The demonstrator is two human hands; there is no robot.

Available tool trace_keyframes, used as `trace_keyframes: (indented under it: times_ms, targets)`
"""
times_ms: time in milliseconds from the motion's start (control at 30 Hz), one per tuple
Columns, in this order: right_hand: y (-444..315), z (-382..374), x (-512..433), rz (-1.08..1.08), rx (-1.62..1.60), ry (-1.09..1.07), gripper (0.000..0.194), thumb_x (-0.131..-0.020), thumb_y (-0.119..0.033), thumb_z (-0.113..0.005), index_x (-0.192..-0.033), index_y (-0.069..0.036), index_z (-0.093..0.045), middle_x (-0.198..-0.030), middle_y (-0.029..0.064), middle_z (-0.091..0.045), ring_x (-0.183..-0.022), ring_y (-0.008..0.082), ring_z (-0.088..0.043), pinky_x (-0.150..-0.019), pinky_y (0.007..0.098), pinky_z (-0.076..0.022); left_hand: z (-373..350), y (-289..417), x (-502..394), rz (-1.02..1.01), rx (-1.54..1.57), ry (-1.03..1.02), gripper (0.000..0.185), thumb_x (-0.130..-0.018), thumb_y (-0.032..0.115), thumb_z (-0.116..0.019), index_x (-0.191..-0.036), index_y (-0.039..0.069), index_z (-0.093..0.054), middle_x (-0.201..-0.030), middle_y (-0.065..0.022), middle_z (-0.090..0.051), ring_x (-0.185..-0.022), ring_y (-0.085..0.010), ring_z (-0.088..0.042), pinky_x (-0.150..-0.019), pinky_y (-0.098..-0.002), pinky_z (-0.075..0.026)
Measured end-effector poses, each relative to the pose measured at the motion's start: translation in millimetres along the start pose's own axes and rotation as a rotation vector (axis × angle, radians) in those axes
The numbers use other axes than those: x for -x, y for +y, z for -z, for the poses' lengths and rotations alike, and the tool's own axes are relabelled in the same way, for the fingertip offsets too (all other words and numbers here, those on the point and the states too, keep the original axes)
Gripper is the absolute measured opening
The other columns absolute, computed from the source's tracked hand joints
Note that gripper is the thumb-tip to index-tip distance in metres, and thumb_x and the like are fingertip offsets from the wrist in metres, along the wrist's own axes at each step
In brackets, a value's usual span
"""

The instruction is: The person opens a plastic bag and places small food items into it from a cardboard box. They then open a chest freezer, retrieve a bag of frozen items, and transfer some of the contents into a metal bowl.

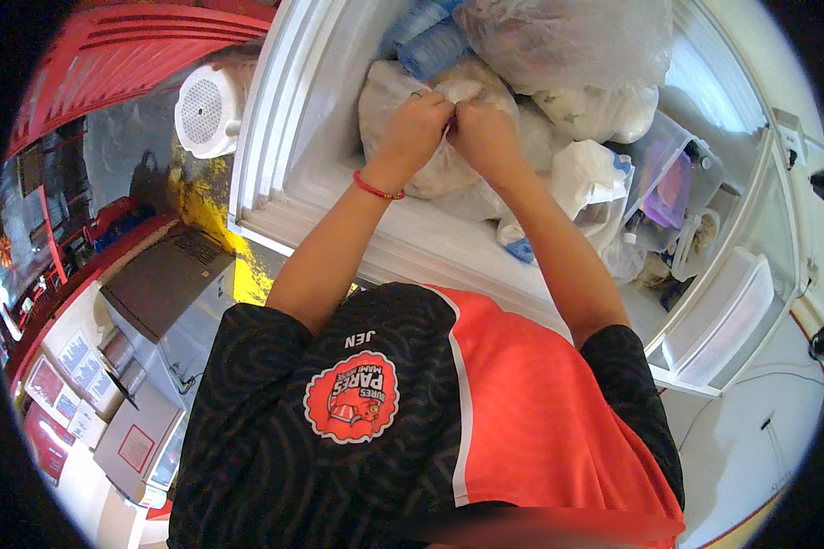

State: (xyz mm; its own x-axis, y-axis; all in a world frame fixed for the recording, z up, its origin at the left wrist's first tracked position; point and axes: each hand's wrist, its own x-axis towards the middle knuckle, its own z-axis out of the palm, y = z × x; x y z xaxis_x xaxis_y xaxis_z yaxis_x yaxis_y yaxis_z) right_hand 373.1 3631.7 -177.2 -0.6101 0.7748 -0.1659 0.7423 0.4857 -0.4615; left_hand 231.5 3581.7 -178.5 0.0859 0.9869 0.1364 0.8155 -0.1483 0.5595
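Observation:
Both hands meet over a large translucent plastic bag (439, 168) lying inside an open white chest freezer (384, 237). My left hand (417, 130), with a red bracelet on its wrist, pinches the gathered top of the bag. Against it, fingertips nearly touching, my right hand (482, 137) grips the same gathered plastic. The fingers hide the exact spot they hold, and the bag's contents cannot be made out. Just beyond the hands lie blue-tinted plastic bottles (432, 49) and a bulky, cloudy plastic bag (570, 41).
White plastic bags (590, 175) and a clear plastic bin (707, 165) with a purple item (666, 192) fill the freezer's right part. Outside its left wall stands a white plastic stool (202, 110) with a perforated seat. A dark-topped box (168, 281) is at the lower left.

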Motion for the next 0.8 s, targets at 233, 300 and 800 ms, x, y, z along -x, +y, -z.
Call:
trace_keyframes:
  times_ms: [233, 300, 800]
  targets:
    - [4.2, -20.0, 0.1, -0.037, -0.076, 0.107, 0.016, -0.077, -0.019, -0.070, -0.080, -0.004, -0.065, -0.076, 0.0186, -0.067, -0.073, 0.0368, -0.066, -0.065, 0.0457, -0.0536, -5.0, -5.5, -0.4, 0.060, 0.043, -0.022, 0.009, -0.076, 0.004, -0.067, -0.084, 0.005, -0.068, -0.084, -0.0131, -0.065, -0.080, -0.0344, -0.063, -0.069, -0.0421, -0.051]
    - [6.8, -21.8, 0.6, 0.014, -0.092, 0.149, 0.014, -0.078, -0.017, -0.069, -0.081, -0.004, -0.065, -0.076, 0.0185, -0.067, -0.073, 0.0373, -0.066, -0.064, 0.0453, -0.0534, -6.7, -7.6, -1.9, 0.109, 0.112, -0.024, 0.010, -0.076, 0.006, -0.070, -0.085, 0.004, -0.069, -0.084, -0.0131, -0.067, -0.078, -0.0325, -0.064, -0.069, -0.0404, -0.051]
    - [36.7, 4.4, -1.1, -0.071, -0.744, 0.001, 0.019, -0.082, -0.013, -0.066, -0.096, -0.002, -0.072, -0.087, 0.0167, -0.071, -0.074, 0.0252, -0.068, -0.072, 0.0364, -0.0547, 1.7, -10.2, 6.2, 0.383, 0.226, -0.063, 0.022, -0.077, 0.021, -0.078, -0.088, 0.003, -0.073, -0.081, -0.0132, -0.069, -0.070, -0.0240, -0.066, -0.066, -0.0352, -0.052]
